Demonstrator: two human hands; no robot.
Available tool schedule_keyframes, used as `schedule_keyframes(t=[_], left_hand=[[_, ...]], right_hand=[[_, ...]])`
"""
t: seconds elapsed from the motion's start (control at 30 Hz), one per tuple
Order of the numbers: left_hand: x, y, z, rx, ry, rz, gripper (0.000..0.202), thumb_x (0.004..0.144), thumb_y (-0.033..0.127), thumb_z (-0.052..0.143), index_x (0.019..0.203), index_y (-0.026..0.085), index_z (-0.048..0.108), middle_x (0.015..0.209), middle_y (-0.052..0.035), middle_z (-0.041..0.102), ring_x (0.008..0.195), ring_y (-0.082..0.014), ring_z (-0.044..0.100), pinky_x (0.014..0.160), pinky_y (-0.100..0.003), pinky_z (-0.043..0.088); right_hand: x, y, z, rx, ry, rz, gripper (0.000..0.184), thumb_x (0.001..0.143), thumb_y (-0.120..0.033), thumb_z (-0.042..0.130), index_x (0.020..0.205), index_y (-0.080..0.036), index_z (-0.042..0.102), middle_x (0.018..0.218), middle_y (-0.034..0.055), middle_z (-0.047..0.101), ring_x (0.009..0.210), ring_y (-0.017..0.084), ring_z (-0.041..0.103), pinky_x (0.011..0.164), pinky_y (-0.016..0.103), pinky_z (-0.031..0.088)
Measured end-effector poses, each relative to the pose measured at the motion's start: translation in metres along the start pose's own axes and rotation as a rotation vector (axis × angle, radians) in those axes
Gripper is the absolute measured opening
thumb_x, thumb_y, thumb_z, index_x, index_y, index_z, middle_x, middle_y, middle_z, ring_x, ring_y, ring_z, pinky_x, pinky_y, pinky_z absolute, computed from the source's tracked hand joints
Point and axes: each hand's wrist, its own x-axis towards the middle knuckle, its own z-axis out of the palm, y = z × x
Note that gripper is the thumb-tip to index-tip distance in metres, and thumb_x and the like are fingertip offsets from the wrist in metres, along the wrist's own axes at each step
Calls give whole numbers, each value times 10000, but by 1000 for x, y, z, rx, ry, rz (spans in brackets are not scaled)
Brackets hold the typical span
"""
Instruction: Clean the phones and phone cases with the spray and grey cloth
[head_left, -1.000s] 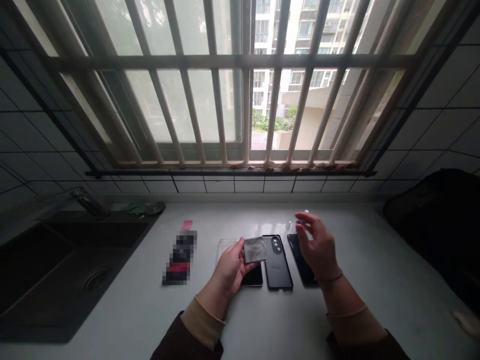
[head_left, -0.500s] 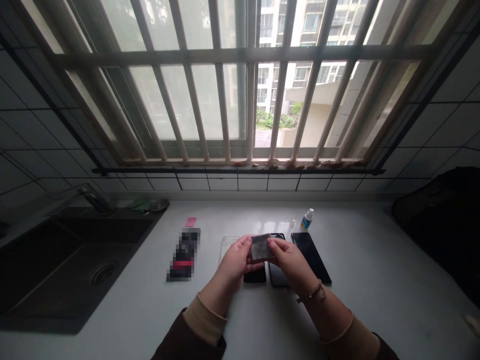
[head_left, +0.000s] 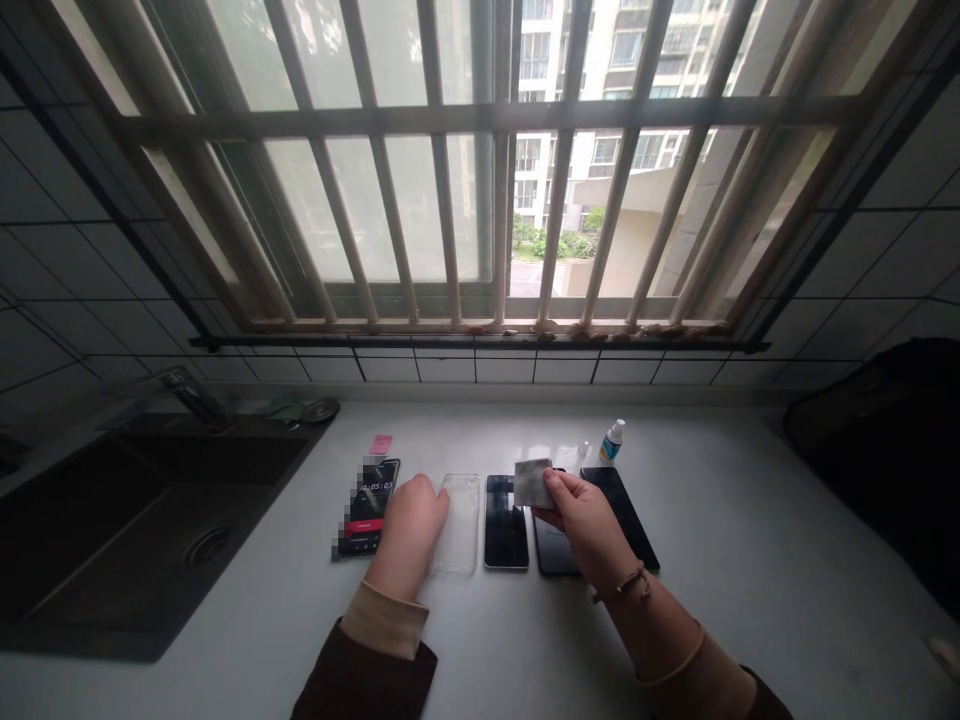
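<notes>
My left hand (head_left: pixel 409 530) rests on the counter with its fingers curled, just left of a transparent phone case (head_left: pixel 459 525) and touching or almost touching it. My right hand (head_left: pixel 589 522) pinches a small grey cloth (head_left: pixel 534 484) above a black phone (head_left: pixel 556 552), which it partly hides. A face-up black smartphone (head_left: pixel 506 522) lies between the case and that phone. Another dark phone (head_left: pixel 622 515) lies to the right, partly under my right hand's edge. Left of my left hand lies a pixelated phone (head_left: pixel 369 510) showing a timer.
A small dropper bottle (head_left: pixel 612 442) and a pink slip (head_left: pixel 381 444) stand near the back of the white counter (head_left: pixel 495 640). A dark sink (head_left: pixel 150 530) with a tap (head_left: pixel 196 398) lies left, a dark bag (head_left: pixel 862 470) right, and a barred window (head_left: pixel 480 170) behind.
My hands have separated. My left hand has let go of the grey cloth and moved left and down to the counter, uncovering the case and smartphone. My right hand now holds the cloth alone.
</notes>
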Motion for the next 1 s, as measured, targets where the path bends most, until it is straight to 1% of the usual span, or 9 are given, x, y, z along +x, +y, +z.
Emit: schedule_keyframes(t=[0.27,0.37,0.47,0.57,0.67,0.77,0.83,0.93,1.0], left_hand=[[4,1,0,-143,20,-35,178,935,182,532,940,113,696,970,-279,748,1041,-399,725,892,-426,490],[4,5,0,-348,5,-18,186,1002,262,486,1063,158,628,851,-175,756,836,-304,758,780,-366,520],[1,11,6,-593,-62,27,183,1033,370,482,1077,216,569,723,-52,727,573,-203,696,588,-279,493],[-3,20,18,-819,-125,44,214,1006,440,559,1027,228,554,643,3,673,485,-158,629,480,-222,425],[-10,29,30,-1032,-231,38,312,953,505,654,1001,204,588,600,25,618,433,-123,550,446,-202,394],[-20,38,31,-1209,-349,21,425,972,562,619,1063,150,665,696,-24,653,543,-140,625,528,-229,492],[-29,44,24,-1435,-473,-20,476,998,566,591,1184,138,685,896,-93,722,775,-184,722,713,-278,581],[-41,49,7,-1746,-783,-42,604,1024,643,488,1443,216,570,1274,-169,707,1073,-268,730,906,-403,592],[-46,51,0,-1836,-914,-24,662,1039,668,408,1532,232,479,1360,-191,672,1123,-294,721,953,-445,576]], right_hand=[[-2,-4,2,51,-35,51,509,788,-610,859,1039,-172,793,1008,98,801,917,237,757,786,359,644],[-10,-9,6,91,-263,78,469,827,-597,839,1000,-164,789,980,97,793,892,232,758,823,391,632],[-18,-14,10,112,-466,66,457,880,-591,793,995,-149,800,1134,140,780,1030,266,748,969,450,590],[-21,-16,12,115,-515,62,467,899,-589,771,1075,-158,806,1356,165,708,1172,292,706,1051,459,545],[-19,-14,12,111,-486,53,474,903,-594,763,1077,-155,800,1341,171,718,1162,296,710,1048,467,541],[-16,-11,11,115,-471,40,441,909,-579,765,1019,-153,791,1196,151,771,1075,272,733,1028,463,541],[-16,-11,10,131,-480,32,413,911,-562,771,1000,-159,787,1144,134,781,1050,258,734,1023,444,538],[-18,-14,11,169,-484,39,427,901,-569,778,1047,-168,786,1132,125,778,1050,256,730,1009,432,543],[-20,-16,12,179,-472,59,464,884,-587,788,1089,-172,784,1112,120,778,1025,252,733,985,428,554]])
